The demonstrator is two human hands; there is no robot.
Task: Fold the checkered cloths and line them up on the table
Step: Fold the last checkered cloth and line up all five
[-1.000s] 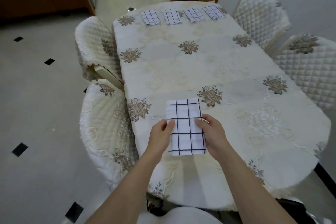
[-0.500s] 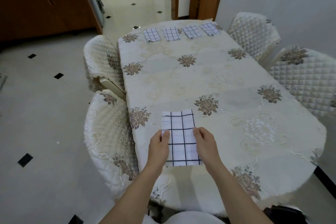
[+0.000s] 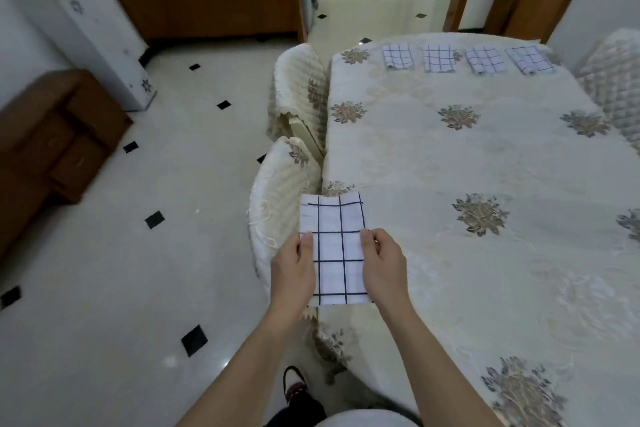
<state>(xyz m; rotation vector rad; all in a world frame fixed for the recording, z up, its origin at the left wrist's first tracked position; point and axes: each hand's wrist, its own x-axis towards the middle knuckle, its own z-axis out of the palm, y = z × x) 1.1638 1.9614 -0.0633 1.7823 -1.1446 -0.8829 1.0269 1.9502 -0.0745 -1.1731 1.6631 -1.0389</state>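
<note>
The left hand (image 3: 292, 267) and right hand (image 3: 382, 263) pinch opposite edges of the folded cloth (image 3: 337, 253), held over the bench (image 3: 450, 166) corner. Carry it level and lay it beside the far row of cloths (image 3: 439, 59), edges aligned.

Folded checkered cloth (image 3: 337, 246) held; four folded cloths (image 3: 439, 59) in row.

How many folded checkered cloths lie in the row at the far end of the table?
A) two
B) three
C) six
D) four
D: four folded cloths lie side by side at the far end of the table; a fifth cloth is held by the left hand and the right hand.
</note>
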